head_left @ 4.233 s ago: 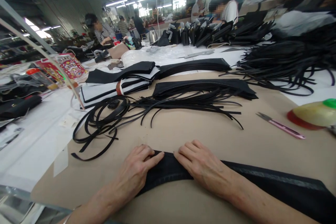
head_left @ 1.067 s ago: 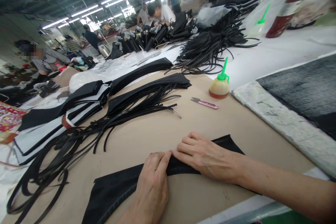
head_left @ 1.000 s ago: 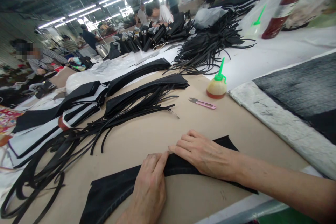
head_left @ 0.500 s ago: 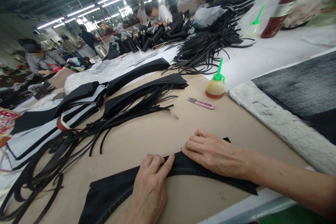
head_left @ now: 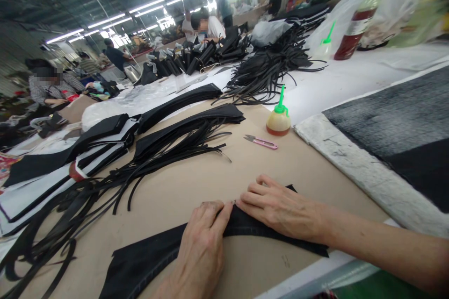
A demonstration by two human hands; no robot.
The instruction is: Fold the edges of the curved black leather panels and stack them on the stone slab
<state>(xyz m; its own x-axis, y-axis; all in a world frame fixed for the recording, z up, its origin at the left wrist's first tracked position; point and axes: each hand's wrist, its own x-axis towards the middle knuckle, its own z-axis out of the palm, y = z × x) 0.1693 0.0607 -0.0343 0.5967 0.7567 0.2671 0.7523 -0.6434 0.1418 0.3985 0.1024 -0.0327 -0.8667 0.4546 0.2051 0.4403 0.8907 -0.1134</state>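
Observation:
A curved black leather-like piece (head_left: 147, 252) lies across the brown board (head_left: 196, 182) in front of me. My left hand (head_left: 205, 238) rests on its middle, with thumb and fingers closed at the upper edge. From the right, my right hand (head_left: 277, 205) presses over the same edge, fingers bent and closed on it. The fingertips of both hands nearly meet there, and they hide that bit of the edge. Pink thread snips (head_left: 261, 142) lie beyond my hands, beside a round squeeze bottle (head_left: 278, 121) with a green spout and amber liquid.
Stacks of black curved pieces (head_left: 189, 117) and long black strips (head_left: 115, 182) spread over the left side. A heap of thin strips (head_left: 270, 65) sits at the back. On the right is a worn white slab (head_left: 343, 159). Other people work farther off.
My left thumb and right fingertips have come closer together at the piece's upper edge. The whole view has shifted slightly, so things appear farther left.

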